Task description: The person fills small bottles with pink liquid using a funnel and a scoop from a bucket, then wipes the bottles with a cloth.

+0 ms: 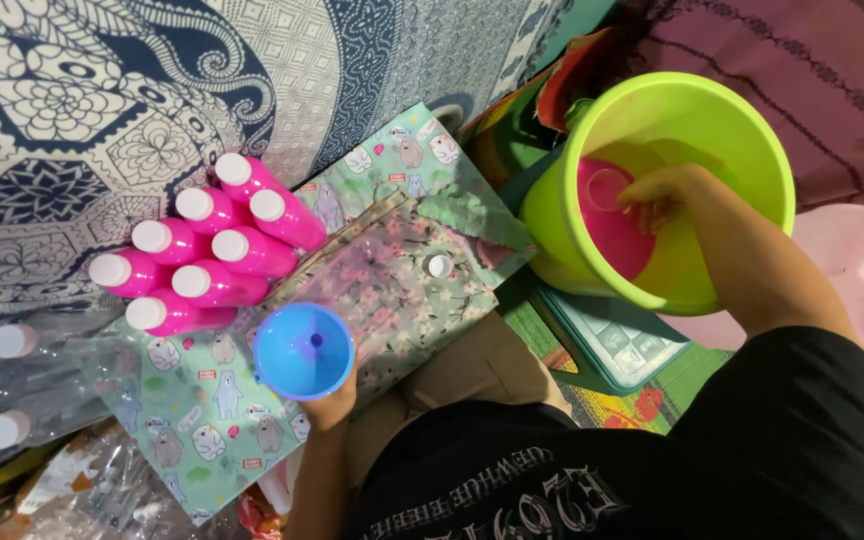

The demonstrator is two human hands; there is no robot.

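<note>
Hands at a funnel and a bucket, seen from the head camera.

The left hand point(330, 405) is clamped on the rim of a blue funnel point(303, 351), held over a patterned cloth point(392, 290) on the floor. Just beyond it lie seven pink bottles point(214, 252) with white caps, touching one another. The right hand point(655, 197) reaches into a green bucket point(742, 130), fingers curled on a pink scoop point(607, 215) inside; how tight the grip is, I cannot tell.
</note>
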